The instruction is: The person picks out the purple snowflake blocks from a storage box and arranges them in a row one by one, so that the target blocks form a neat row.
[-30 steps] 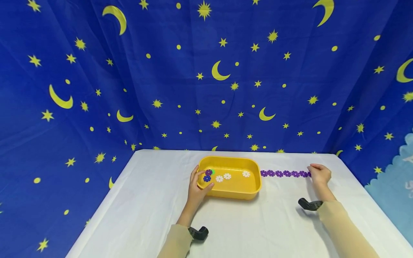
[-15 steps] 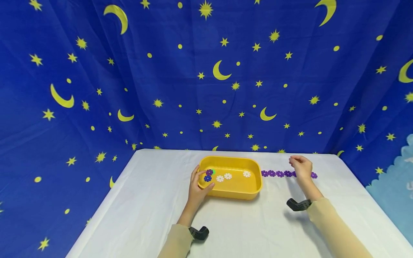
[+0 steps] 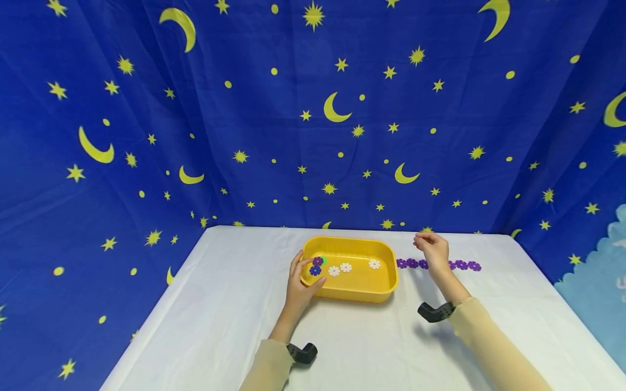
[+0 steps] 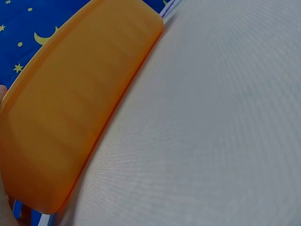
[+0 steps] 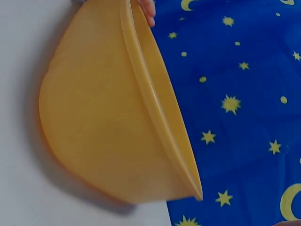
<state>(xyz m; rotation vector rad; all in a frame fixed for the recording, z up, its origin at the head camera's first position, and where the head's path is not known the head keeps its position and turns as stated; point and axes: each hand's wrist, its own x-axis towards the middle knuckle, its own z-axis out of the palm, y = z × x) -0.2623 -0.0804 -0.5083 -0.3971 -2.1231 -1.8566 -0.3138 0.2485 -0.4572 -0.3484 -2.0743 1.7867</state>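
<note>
My left hand (image 3: 297,288) grips the left end of a yellow plastic bin (image 3: 354,295), fingers over the rim and thumb at the near side. Inside lie several snowflake discs: white ones (image 3: 374,264), a blue one (image 3: 315,270), a purple one (image 3: 318,261) and a partly covered green one (image 3: 324,260). To the right of the bin, my right hand (image 3: 434,254) hovers above the table with fingers loosely curled and nothing visible in them. Its wrist covers the middle of a row of purple snowflake discs (image 3: 412,263) lying on the table.
A white cloth-covered table (image 3: 235,304) stands against a blue curtain (image 3: 274,130) with yellow moons and stars. A light blue panel (image 3: 601,277) hangs at the right. The bin's near wall (image 4: 70,103) fills much of the left wrist view.
My right hand has left the right end of the purple row, lifted and moved left toward the bin, uncovering the last discs. The left hand and bin have stayed in place.
</note>
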